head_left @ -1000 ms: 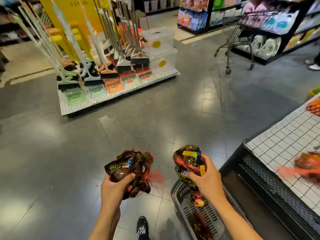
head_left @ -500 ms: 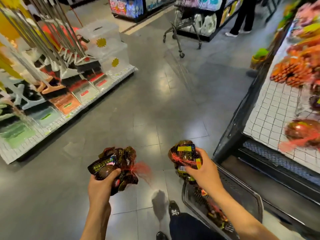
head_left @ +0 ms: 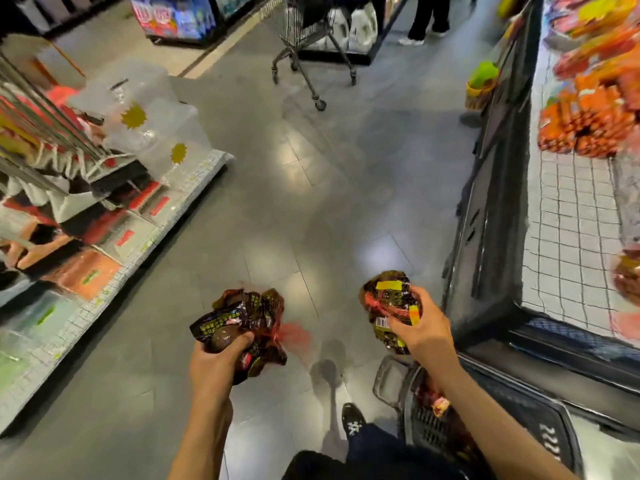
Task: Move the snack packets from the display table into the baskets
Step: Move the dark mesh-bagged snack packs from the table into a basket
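now both hands hang over the grey tiled floor point(head_left: 311, 202) in the lower middle of the frame, each one closed round its own load. the left hand point(head_left: 216, 358) grips a crumpled bundle of dark brown foil snack packets in red netting point(head_left: 249, 317), thumb pressed over the front, with a loose tuft of the red net sticking out toward the right. the right hand point(head_left: 420, 336), a little higher and further right, wraps its fingers round a second dark foil packet bundle tied in red net with a yellow label point(head_left: 386, 299). this bundle is in the air, higher in the frame than the dark grey slotted plastic basket point(head_left: 386, 379), which stands on the floor at the lower right, partly hidden by the right forearm; some red and yellow packets point(head_left: 440, 407) lie inside it. along the right edge runs the white grid-patterned display counter point(head_left: 571, 237) with a black frame, carrying stacked orange stick-shaped snack packs point(head_left: 588, 123) at the upper right and a blurred reddish netted packet point(head_left: 627, 275) lower down. a wire shopping trolley point(head_left: 311, 36) stands at the top centre, and clear plastic boxes with yellow star stickers point(head_left: 149, 112) sit at the upper left.
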